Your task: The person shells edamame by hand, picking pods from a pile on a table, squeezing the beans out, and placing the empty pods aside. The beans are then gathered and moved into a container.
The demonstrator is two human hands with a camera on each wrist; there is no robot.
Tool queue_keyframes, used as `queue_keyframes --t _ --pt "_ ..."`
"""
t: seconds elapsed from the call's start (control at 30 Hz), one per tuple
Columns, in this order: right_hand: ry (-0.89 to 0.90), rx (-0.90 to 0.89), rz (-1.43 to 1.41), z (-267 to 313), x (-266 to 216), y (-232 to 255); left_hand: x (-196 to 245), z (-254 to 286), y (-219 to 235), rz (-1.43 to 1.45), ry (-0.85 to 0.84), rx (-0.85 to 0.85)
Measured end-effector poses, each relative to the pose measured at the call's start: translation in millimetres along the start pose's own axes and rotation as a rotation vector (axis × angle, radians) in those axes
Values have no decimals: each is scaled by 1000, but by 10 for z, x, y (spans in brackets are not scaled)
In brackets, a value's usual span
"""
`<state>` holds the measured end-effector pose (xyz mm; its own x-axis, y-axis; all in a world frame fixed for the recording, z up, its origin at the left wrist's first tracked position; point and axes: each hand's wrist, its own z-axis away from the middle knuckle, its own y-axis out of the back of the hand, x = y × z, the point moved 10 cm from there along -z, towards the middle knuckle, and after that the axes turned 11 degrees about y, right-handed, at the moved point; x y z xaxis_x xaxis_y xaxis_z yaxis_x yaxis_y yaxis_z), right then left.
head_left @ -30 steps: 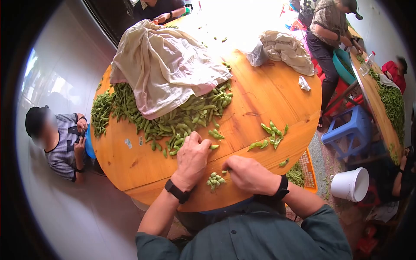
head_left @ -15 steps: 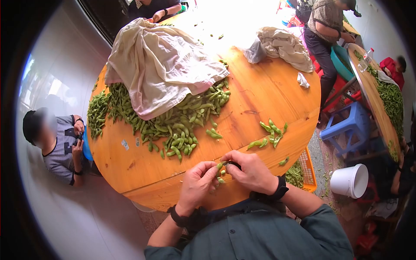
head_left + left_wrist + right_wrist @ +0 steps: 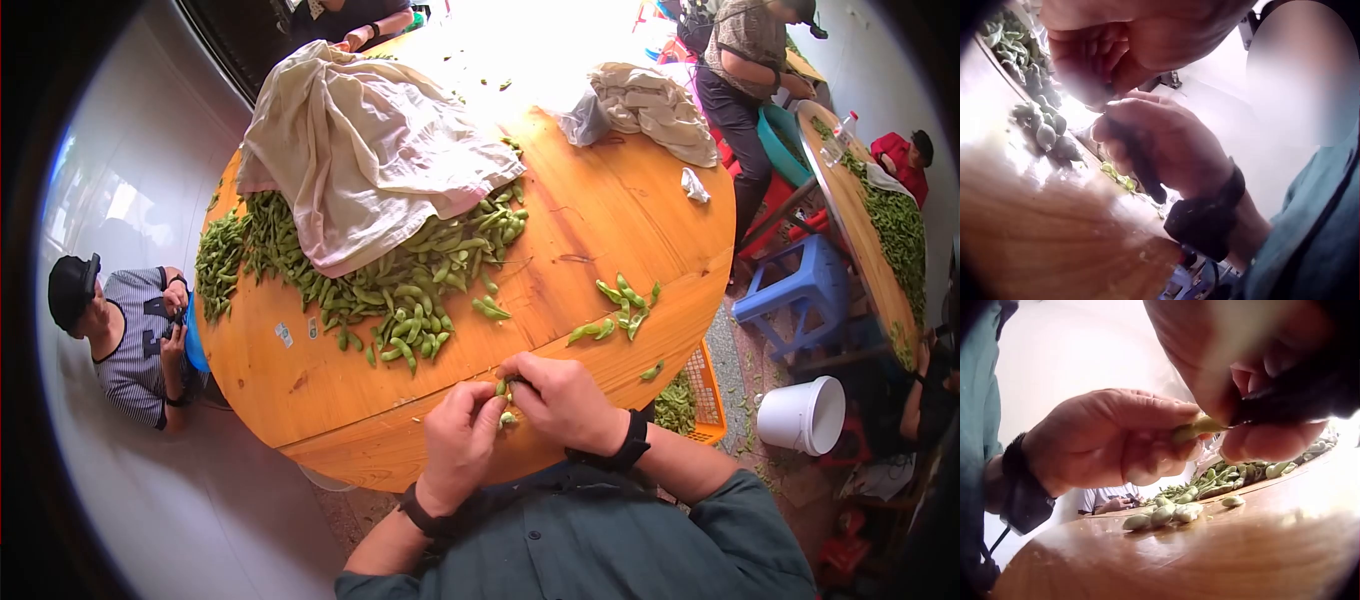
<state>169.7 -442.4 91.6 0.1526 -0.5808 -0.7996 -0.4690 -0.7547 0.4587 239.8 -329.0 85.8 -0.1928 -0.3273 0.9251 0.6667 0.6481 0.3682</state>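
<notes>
In the head view, my left hand point(image 3: 460, 445) and right hand point(image 3: 572, 403) meet over the near table edge. A green pod point(image 3: 1191, 429) is pinched between the left thumb and fingers in the right wrist view. My right hand point(image 3: 1175, 147) grips a dark, slender tool point(image 3: 1138, 159), whose tip touches the pod's end in the right wrist view. Pale green beans point(image 3: 1163, 515) lie on the wooden table point(image 3: 1210, 569) below the hands; in the head view the hands partly hide them.
A large pod heap point(image 3: 410, 300) lies under a pale cloth point(image 3: 360, 150). Loose pods point(image 3: 625, 300) sit to the right, with a crumpled cloth point(image 3: 655, 110) beyond. An orange crate point(image 3: 710, 390) and white bucket point(image 3: 802, 415) stand on the floor. Other people sit or stand around.
My left hand has come back from the heap toward my right hand, now with a pod in its fingers. Since half a second ago, both hands have shifted only slightly.
</notes>
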Motion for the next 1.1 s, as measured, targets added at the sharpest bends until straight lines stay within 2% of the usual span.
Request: queue_keyframes --t 0.03,0.07,0.13,0.27,0.33,0.4,0.43,0.5,0.53,0.57,0.6,0.63,0.7,0.77,0.83,0.9,0.97,1.1 --pt "0 -1 0 -15 3 22 -260 -9 -60 324 266 -93" --pt "-11 0 -79 -32 9 32 -258 -11 -35 325 266 -90" --pt "-19 0 -161 -45 12 18 -338 -4 -119 439 395 -225" --pt "-85 -47 -313 -21 63 -75 -426 -47 -70 491 442 -297" --pt "-122 -66 -387 -5 89 -116 -417 -36 -133 617 477 -412" --pt "-328 -91 -723 84 212 -278 -440 -19 -134 687 543 -454" --pt "-329 -92 -725 77 207 -269 -460 19 -174 760 610 -498" --pt "-480 -118 -818 125 275 -319 -478 26 -192 739 658 -482" --pt "-480 -118 -818 128 288 -320 -508 37 -211 719 702 -468" --pt "-361 -131 -601 73 278 -240 -507 42 -236 719 701 -468" --pt "-244 -144 -385 26 233 -173 -460 9 -217 580 585 -450" --pt "-246 -147 -386 26 221 -175 -412 -9 -197 440 472 -429" --pt "-153 -166 -204 -31 124 -121 -442 -30 -178 356 417 -382" --pt "-162 -156 -224 -30 139 -118 -393 -61 -124 270 360 -337" --pt "-172 -148 -243 -25 166 -102 -408 -17 -162 531 523 -404" --pt "-271 -194 -328 11 271 -136 -394 -16 -149 545 521 -427" --pt "-256 -174 -338 3 283 -128 -382 -13 -162 561 521 -447" --pt "-257 -168 -406 -38 205 -97 -514 -103 -72 655 543 -311"
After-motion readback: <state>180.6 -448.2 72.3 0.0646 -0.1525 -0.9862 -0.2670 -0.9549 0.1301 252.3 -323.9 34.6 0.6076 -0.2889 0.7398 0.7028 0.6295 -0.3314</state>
